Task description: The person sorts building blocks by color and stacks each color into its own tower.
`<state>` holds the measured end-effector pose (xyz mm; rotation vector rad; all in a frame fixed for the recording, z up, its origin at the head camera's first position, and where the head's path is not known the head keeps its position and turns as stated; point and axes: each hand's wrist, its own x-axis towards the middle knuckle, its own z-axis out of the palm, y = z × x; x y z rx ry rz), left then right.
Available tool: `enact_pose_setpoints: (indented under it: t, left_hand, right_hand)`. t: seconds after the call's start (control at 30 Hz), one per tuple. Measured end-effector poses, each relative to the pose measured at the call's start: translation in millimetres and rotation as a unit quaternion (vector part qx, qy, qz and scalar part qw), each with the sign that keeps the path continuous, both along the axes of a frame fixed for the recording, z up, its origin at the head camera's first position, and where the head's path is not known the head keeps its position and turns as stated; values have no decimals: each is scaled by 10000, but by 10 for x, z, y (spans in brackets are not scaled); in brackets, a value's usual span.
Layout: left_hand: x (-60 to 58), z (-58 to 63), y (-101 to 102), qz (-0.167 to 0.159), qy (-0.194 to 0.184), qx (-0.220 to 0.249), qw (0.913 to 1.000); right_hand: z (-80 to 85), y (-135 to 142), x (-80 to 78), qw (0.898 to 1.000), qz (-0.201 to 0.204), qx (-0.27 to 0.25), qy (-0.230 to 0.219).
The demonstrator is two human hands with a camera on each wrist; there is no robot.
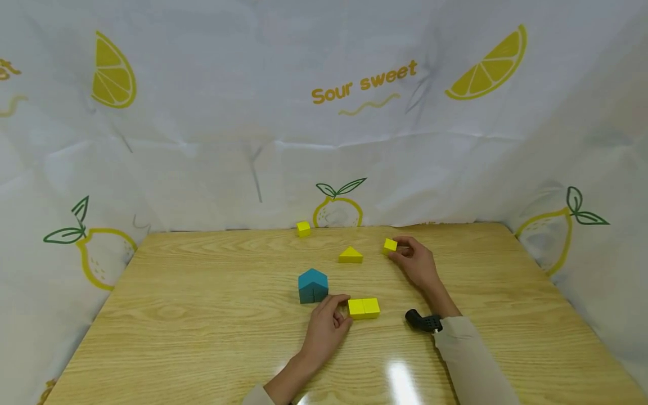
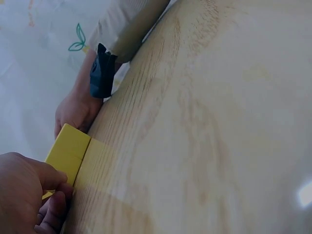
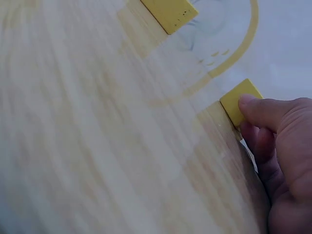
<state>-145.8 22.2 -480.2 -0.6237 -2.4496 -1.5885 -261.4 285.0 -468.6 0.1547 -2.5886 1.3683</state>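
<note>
In the head view, my right hand [image 1: 416,263] pinches a small yellow cube [image 1: 389,246] between thumb and fingers at the back right of the table. The right wrist view shows the thumb on the face of this cube [image 3: 235,103]. My left hand [image 1: 325,327] grips the left end of two yellow cubes [image 1: 363,307] that stand side by side, thumb at the front and index finger behind. Just behind the left hand stands a blue house-shaped block [image 1: 313,286] with a seam down its front. A yellow triangular block [image 1: 350,256] lies left of the right hand.
Another yellow cube [image 1: 303,229] sits at the table's back edge. The wooden table [image 1: 202,315] meets a white lemon-print cloth [image 1: 228,112] at the back and sides. A black strap-on device [image 1: 424,321] is at the right wrist.
</note>
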Motion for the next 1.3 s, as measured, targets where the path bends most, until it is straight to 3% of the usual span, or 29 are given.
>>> enact_pose_setpoints:
  t: [0.3,0.8,1.13,1.3]
  left_hand:
    - [-2,17,-8,2,-142,-50,9999]
    - [6,8,-12,-45,-119,-37,9999]
    - [16,10,-11,-84,-14,-42,10000]
    - [23,14,-18,-64,11,-84,9999]
  right_hand:
    - [-7,-28,77,9997,-119,29,187]
    - [82,-158,289,9957,101,-907,163]
    - [178,-172,561,9927,596,-1018,245]
    - [397,-280,784,9931,814,-807,235]
